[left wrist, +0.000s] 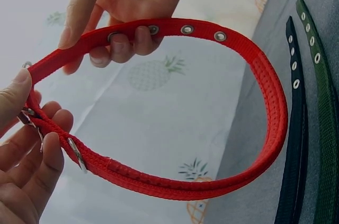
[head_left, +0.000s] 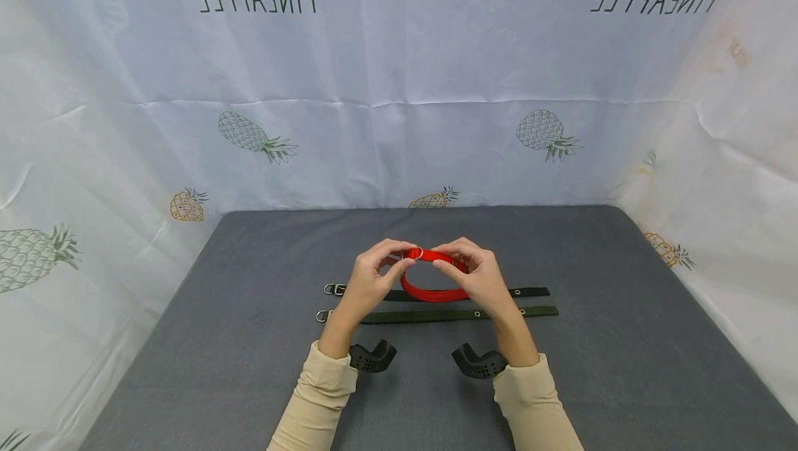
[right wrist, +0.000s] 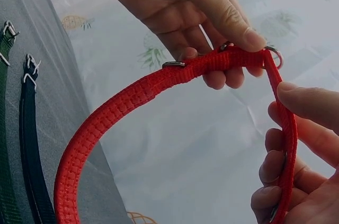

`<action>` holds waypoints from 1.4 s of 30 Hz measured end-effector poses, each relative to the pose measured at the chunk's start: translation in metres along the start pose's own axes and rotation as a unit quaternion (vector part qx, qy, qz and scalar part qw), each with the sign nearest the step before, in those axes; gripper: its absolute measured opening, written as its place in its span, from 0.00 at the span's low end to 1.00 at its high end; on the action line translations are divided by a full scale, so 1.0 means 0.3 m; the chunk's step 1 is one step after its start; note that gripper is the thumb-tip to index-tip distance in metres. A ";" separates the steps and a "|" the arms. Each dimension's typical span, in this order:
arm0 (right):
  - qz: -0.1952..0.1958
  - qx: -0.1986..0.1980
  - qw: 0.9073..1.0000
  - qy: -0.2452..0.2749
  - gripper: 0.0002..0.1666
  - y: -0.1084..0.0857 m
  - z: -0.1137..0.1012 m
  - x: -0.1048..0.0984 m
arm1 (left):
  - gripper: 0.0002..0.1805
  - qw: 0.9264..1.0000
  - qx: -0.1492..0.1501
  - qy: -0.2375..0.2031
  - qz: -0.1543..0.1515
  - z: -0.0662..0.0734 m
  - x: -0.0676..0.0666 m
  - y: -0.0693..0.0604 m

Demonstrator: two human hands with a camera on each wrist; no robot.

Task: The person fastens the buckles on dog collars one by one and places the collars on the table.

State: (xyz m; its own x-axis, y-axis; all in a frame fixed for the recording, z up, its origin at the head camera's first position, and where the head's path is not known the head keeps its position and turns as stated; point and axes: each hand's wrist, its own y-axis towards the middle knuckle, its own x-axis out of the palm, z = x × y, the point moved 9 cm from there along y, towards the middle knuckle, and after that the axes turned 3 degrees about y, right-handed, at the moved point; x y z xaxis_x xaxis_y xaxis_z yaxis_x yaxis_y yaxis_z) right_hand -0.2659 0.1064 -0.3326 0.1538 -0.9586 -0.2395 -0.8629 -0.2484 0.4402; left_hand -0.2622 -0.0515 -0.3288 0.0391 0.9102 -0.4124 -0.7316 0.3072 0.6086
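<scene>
The left hand (head_left: pixel 372 276) is pinching the red collar (head_left: pixel 434 295) near its metal ring (left wrist: pixel 78 157); the right hand (head_left: pixel 479 276) is gripping the holed end (left wrist: pixel 170 27) between thumb and fingers, the loop hanging above the table (head_left: pixel 218 354).

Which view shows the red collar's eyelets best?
The left wrist view: the metal eyelets face the camera, two uncovered along the red collar. The right wrist view shows that stretch nearly edge-on in the right hand; the head view shows it small, eyelets unclear.
</scene>
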 end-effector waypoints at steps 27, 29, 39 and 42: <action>-0.016 -0.002 1.000 0.013 0.14 -0.001 -0.011 0.035 | 0.11 1.000 0.004 0.023 -0.014 0.006 0.034 0.002; -0.018 -0.005 1.000 0.015 0.16 -0.001 -0.015 0.039 | 0.11 1.000 0.001 0.027 -0.016 0.005 0.038 0.001; -0.016 -0.014 1.000 0.001 0.15 0.002 -0.006 0.040 | 0.12 0.999 -0.004 0.032 -0.029 0.015 0.055 0.001; -0.006 -0.005 1.000 0.007 0.14 0.001 0.000 0.031 | 0.16 0.999 -0.014 0.021 -0.032 0.013 0.055 0.000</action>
State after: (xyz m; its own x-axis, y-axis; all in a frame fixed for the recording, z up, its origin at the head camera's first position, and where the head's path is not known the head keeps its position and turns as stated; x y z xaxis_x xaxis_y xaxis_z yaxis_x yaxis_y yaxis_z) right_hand -0.2647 0.0974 -0.3347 0.1717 -0.9572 -0.2330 -0.8557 -0.2621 0.4461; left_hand -0.2589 -0.0352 -0.3331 0.0576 0.8763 -0.4784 -0.7475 0.3555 0.5611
